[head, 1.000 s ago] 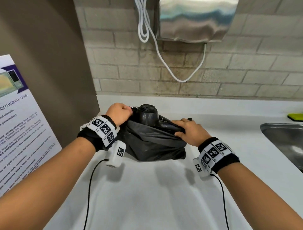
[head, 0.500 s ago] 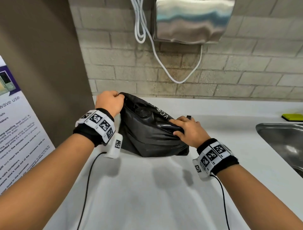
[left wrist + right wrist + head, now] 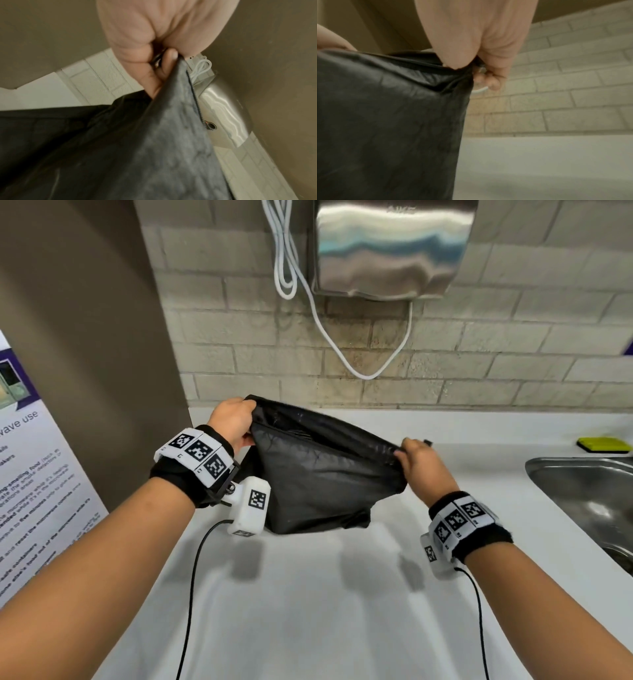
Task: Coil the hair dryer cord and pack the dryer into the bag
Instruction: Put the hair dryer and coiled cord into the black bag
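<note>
We judge the task nearly done: the dryer no longer shows, so it seems to sit wholly inside the bag (image 3: 322, 484), and its cord is hidden too; whether that cord is coiled we cannot tell. What seems left is closing the mouth. On the left, our left hand (image 3: 233, 422) pinches the rim's left corner, fingers (image 3: 169, 63) curled round the fabric. The bag hangs between, its bottom resting on the counter (image 3: 308, 611), mouth stretched wide. On the right, our right hand (image 3: 423, 462) grips the rim's other corner, fingers (image 3: 489, 79) bunched on the cloth.
</note>
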{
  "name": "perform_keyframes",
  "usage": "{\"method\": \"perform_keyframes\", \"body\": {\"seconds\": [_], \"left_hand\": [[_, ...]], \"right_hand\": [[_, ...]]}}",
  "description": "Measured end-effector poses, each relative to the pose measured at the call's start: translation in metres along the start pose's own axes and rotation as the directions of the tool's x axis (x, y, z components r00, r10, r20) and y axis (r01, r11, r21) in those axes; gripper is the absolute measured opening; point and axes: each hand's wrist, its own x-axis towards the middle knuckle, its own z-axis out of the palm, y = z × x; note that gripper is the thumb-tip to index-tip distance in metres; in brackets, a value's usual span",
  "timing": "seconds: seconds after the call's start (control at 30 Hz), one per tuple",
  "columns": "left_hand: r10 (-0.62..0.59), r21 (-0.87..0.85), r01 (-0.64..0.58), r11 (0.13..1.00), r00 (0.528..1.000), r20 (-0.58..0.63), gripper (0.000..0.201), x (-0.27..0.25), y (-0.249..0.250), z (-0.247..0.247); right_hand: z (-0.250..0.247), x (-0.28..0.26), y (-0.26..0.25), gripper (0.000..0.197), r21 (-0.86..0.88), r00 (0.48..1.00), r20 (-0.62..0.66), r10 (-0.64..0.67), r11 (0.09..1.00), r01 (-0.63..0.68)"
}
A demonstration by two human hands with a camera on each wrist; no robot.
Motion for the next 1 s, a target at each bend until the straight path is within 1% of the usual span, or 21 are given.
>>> {"method": "perform_keyframes", "body": {"seconds": [0.07,0.13,0.2,0.27,0.33,0.4,0.47,0.5,0.53,0.57,0.6,0.63,0.67,0.7,0.73,0.77,0.8,0.87,0.93,0.97,1.0], "left_hand": [[0.021,0.070,-0.022,0.997,1.000,0.019,0.028,-0.001,0.003,-0.002],[0.032,0.113,-0.033,0.993,0.999,0.010,0.030,-0.001,0.005,-0.003],[0.028,0.126,-0.028,0.992,1.000,0.001,0.030,-0.002,0.005,-0.005],[0.010,0.108,-0.013,0.994,1.000,0.025,0.022,-0.004,0.003,-0.004],[0.002,0.083,-0.009,0.996,0.996,0.085,0.026,-0.008,0.001,0.000],[0.002,0.062,-0.011,0.998,0.989,0.147,0.036,-0.012,0.002,0.002],[-0.017,0.041,0.009,0.999,0.983,0.185,0.041,-0.016,0.002,0.000],[-0.027,0.025,0.023,0.999,0.982,0.188,0.041,-0.017,0.003,-0.001],[-0.033,0.010,0.032,0.999,0.983,0.181,0.042,-0.017,0.003,-0.002],[-0.038,-0.003,0.039,0.999,0.985,0.167,0.042,-0.016,0.003,-0.002],[-0.041,-0.011,0.043,0.999,0.988,0.149,0.042,-0.015,0.003,-0.002],[-0.044,-0.019,0.047,0.999,0.990,0.132,0.041,-0.015,0.003,-0.002],[-0.050,-0.025,0.054,0.998,0.991,0.127,0.038,-0.014,0.003,-0.001],[-0.056,-0.029,0.061,0.998,0.989,0.140,0.034,-0.013,0.002,-0.002],[-0.056,-0.019,0.060,0.998,0.983,0.177,0.028,-0.012,0.002,-0.003],[-0.043,-0.001,0.044,0.999,0.971,0.237,0.023,-0.010,0.001,-0.006],[-0.017,0.014,0.014,1.000,0.950,0.312,0.020,-0.009,0.000,-0.010],[0.045,0.014,-0.056,0.998,0.900,0.433,0.023,-0.007,-0.004,-0.019],[0.097,0.018,-0.118,0.993,0.883,0.459,0.026,-0.010,-0.006,-0.025],[0.122,0.017,-0.144,0.989,0.890,0.439,0.026,-0.011,-0.008,-0.025],[0.143,0.014,-0.162,0.987,0.907,0.395,0.026,-0.013,-0.009,-0.025]], "right_hand": [[-0.015,0.007,0.002,0.023,0.084,0.990,-0.124,0.073,0.994,-0.063],[-0.030,0.012,-0.001,0.025,0.184,0.968,-0.201,0.154,0.976,-0.117],[-0.042,0.016,-0.005,0.021,0.247,0.952,-0.248,0.181,0.962,-0.119],[-0.047,0.019,-0.006,0.015,0.309,0.964,-0.221,0.150,0.948,-0.076],[-0.044,0.017,-0.005,0.038,0.387,0.982,-0.170,0.085,0.922,-0.013],[-0.038,0.015,-0.004,0.048,0.459,0.992,-0.114,0.061,0.888,-0.002],[-0.031,0.012,-0.004,0.042,0.530,0.998,-0.033,0.053,0.848,-0.027],[-0.029,0.009,-0.005,0.034,0.556,1.000,-0.003,0.028,0.831,-0.021],[-0.028,0.004,-0.005,0.022,0.539,0.999,0.017,-0.035,0.842,0.020],[-0.028,0.000,-0.006,0.024,0.451,0.991,0.043,-0.129,0.887,0.096],[-0.028,-0.003,-0.005,0.040,0.311,0.968,0.090,-0.232,0.930,0.194],[-0.026,-0.003,-0.003,0.054,0.153,0.941,0.178,-0.289,0.952,0.264],[-0.023,-0.002,-0.001,0.057,0.014,0.919,0.258,-0.298,0.952,0.305],[-0.021,-0.002,-0.002,0.051,-0.075,0.919,0.285,-0.271,0.950,0.304],[-0.019,-0.001,-0.003,0.039,-0.137,0.930,0.261,-0.257,0.944,0.300],[-0.018,-0.001,-0.003,0.032,-0.184,0.947,0.197,-0.255,0.939,0.291],[-0.018,-0.001,-0.003,0.030,-0.245,0.958,0.115,-0.264,0.927,0.284],[-0.017,-0.001,-0.004,0.026,-0.407,0.947,-0.038,-0.319,0.870,0.277],[-0.018,0.000,-0.012,0.022,-0.513,0.932,-0.097,-0.349,0.820,0.254],[-0.018,0.000,-0.017,0.023,-0.545,0.927,-0.085,-0.365,0.796,0.263],[-0.017,0.001,-0.022,0.032,-0.544,0.927,-0.034,-0.374,0.785,0.297]]}}
